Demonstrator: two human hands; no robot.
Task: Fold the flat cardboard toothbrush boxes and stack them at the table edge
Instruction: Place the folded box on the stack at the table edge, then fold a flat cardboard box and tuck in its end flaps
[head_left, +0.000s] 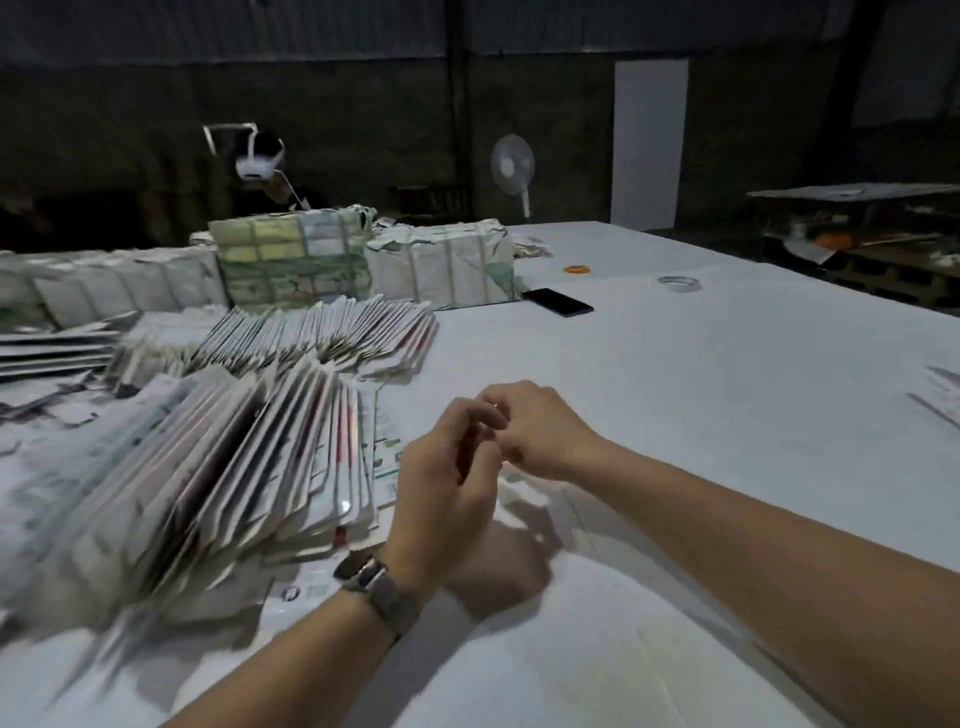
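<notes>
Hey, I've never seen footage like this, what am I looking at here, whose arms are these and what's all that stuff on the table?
There is no machine here. This single picture comes from a camera worn on a person's head, looking forward and down, so the two bare arms are that person's own. The left hand, with a watch on its wrist, and the right hand meet above the white table, fingers curled together. The blur hides whether they pinch anything.

To the left stand rows of flat cardboard boxes, packed upright like files, with more rows behind. Farther back sit strapped bundles. A black phone, a tape roll and a small orange object lie on the table. A fan stands beyond it.
</notes>
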